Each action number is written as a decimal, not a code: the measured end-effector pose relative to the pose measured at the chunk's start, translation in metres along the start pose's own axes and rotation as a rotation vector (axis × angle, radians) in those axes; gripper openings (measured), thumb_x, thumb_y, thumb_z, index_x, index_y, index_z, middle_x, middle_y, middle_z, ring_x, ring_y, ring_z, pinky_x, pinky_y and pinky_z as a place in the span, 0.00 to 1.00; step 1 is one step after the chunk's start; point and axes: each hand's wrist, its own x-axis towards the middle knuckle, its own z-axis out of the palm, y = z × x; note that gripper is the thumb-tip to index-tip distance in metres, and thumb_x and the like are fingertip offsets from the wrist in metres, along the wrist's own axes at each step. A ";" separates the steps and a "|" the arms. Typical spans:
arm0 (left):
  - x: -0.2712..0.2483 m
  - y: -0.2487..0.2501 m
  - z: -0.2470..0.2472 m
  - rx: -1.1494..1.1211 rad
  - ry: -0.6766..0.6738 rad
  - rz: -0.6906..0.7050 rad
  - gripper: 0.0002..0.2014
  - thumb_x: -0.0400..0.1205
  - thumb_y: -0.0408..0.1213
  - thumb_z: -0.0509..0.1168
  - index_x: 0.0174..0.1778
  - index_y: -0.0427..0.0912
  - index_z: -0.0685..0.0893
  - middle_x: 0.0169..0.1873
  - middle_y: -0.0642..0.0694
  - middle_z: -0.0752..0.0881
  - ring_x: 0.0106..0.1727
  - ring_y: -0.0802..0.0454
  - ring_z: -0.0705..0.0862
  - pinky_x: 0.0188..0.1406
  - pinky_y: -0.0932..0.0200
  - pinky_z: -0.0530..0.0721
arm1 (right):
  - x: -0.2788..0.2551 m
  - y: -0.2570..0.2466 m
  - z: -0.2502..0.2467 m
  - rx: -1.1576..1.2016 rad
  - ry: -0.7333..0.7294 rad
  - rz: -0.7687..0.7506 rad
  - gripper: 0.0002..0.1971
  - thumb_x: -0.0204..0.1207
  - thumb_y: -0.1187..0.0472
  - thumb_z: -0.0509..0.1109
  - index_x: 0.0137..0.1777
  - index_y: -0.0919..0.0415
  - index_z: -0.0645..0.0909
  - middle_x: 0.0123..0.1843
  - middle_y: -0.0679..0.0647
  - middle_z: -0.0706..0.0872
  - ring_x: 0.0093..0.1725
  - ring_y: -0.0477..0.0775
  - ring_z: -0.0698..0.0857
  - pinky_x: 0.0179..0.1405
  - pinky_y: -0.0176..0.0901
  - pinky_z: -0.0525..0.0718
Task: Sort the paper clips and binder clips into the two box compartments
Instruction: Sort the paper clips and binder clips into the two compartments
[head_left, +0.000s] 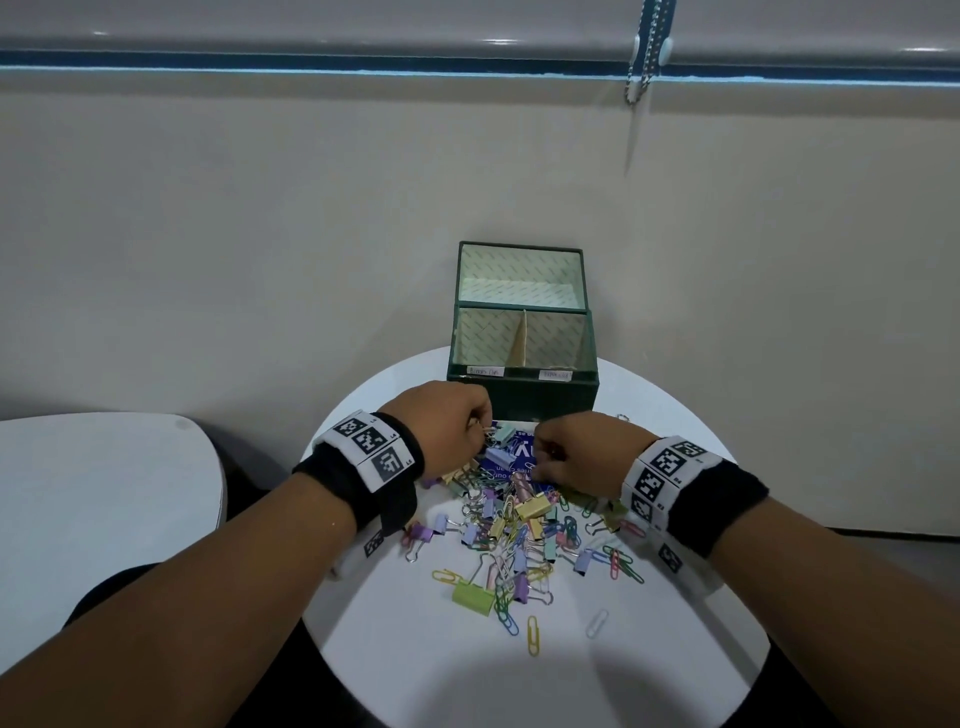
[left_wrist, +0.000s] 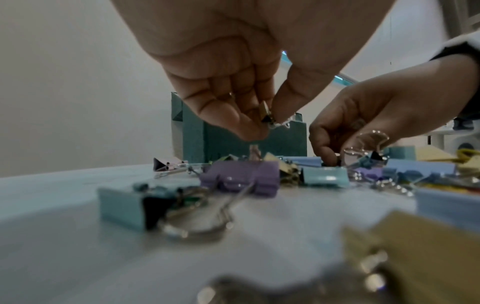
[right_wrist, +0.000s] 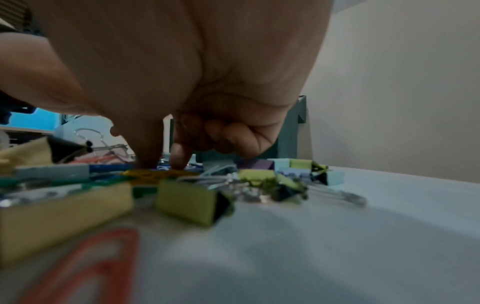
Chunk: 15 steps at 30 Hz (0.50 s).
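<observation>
A dark green box (head_left: 519, 400) stands open at the back of the round white table (head_left: 571, 680), split by a divider (head_left: 517, 340) into two labelled compartments. Pastel binder clips and coloured paper clips lie in a pile (head_left: 519, 525) in front of it. My left hand (head_left: 480, 426) hovers over the pile's far left edge and pinches a small yellowish binder clip (left_wrist: 266, 114) between thumb and fingers. My right hand (head_left: 540, 465) is down on the pile's far right; its thumb and forefinger pinch at a yellow paper clip (right_wrist: 155, 174), the other fingers curled in.
A blue printed card (head_left: 511, 457) lies under the far side of the pile. Loose paper clips (head_left: 532, 634) lie toward the table's near side. A second white table (head_left: 104, 493) stands at the left. The wall is just behind the box.
</observation>
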 end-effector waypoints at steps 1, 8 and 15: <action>0.000 0.001 0.000 0.001 -0.009 0.004 0.05 0.82 0.40 0.62 0.49 0.53 0.82 0.45 0.54 0.85 0.46 0.51 0.82 0.49 0.54 0.84 | 0.002 -0.002 0.001 -0.008 -0.003 -0.006 0.08 0.83 0.48 0.70 0.44 0.48 0.80 0.42 0.46 0.85 0.46 0.51 0.83 0.46 0.44 0.83; 0.001 0.001 0.001 -0.047 0.048 -0.022 0.02 0.83 0.41 0.64 0.49 0.52 0.79 0.41 0.54 0.84 0.43 0.52 0.83 0.45 0.55 0.84 | -0.002 -0.004 -0.005 0.131 0.079 0.004 0.07 0.81 0.57 0.66 0.41 0.52 0.75 0.38 0.51 0.83 0.38 0.53 0.80 0.36 0.43 0.78; 0.002 -0.004 0.004 0.084 0.009 0.027 0.11 0.82 0.39 0.64 0.53 0.58 0.89 0.56 0.52 0.76 0.56 0.52 0.77 0.55 0.52 0.81 | -0.005 -0.004 -0.007 0.206 0.067 0.049 0.07 0.81 0.62 0.64 0.55 0.51 0.71 0.43 0.54 0.85 0.38 0.52 0.81 0.36 0.45 0.80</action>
